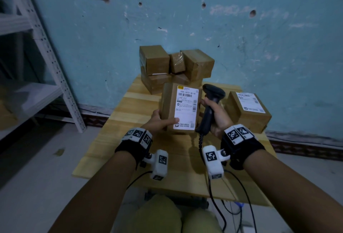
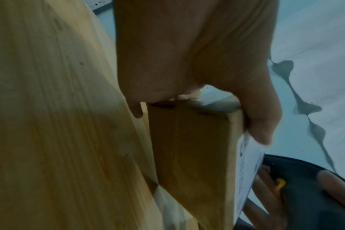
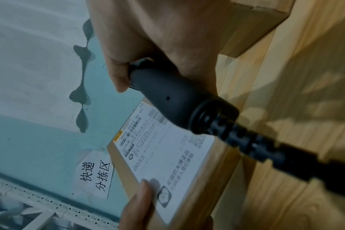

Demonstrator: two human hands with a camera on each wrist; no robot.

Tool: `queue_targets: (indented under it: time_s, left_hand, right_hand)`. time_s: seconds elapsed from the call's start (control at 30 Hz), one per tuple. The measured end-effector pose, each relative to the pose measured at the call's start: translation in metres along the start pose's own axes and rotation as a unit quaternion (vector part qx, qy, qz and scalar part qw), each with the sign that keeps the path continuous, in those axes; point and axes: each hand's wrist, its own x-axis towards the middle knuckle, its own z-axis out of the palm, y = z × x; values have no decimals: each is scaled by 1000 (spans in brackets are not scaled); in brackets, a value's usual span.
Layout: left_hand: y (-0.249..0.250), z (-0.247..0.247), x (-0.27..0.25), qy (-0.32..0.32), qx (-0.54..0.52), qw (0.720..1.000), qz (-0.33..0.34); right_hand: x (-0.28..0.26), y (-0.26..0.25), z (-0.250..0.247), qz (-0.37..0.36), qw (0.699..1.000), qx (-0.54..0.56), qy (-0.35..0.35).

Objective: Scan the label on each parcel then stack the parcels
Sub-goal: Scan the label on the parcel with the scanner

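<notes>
My left hand (image 1: 159,121) grips a brown cardboard parcel (image 1: 168,106) tilted up above the wooden table (image 1: 130,112), thumb on its white shipping label (image 1: 185,108). In the left wrist view the parcel (image 2: 191,147) shows its plain side under my left hand (image 2: 197,62). My right hand (image 1: 217,114) holds a black barcode scanner (image 1: 211,101) by the handle, just right of the parcel, its head level with the label's top. The right wrist view shows the scanner handle (image 3: 167,99), the label (image 3: 163,154) and my right hand (image 3: 148,38).
Several brown parcels (image 1: 174,66) are heaped at the table's far edge against the blue wall. Another labelled parcel (image 1: 248,110) lies at the right. A white metal shelf rack (image 1: 37,56) stands at the left. The scanner's cable (image 1: 219,205) hangs off the near edge.
</notes>
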Motion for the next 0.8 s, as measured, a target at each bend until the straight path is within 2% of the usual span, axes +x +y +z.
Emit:
queue_targets:
  time_s: [0.17, 0.3, 0.43, 0.57, 0.67, 0.8]
  left_hand:
    - [-2, -3, 3, 34, -21, 999, 0]
    - [-30, -13, 28, 30, -23, 999, 21]
    - [-23, -11, 7, 80, -62, 994, 29]
    - [-23, -7, 2, 108, -122, 986, 34]
    - [-32, -5, 15, 135, -159, 977, 34]
    - [-51, -8, 37, 139, -159, 977, 39]
  right_hand:
    - [0, 2, 4, -1, 1000, 4, 2]
    - [-2, 0, 5, -9, 1000, -1, -6]
    - [-5, -5, -3, 19, 999, 0, -33]
    - [-7, -9, -11, 39, 999, -17, -29]
    - [-14, -13, -6, 49, 997, -24, -58]
    - [-28, -15, 2, 62, 993, -51, -86]
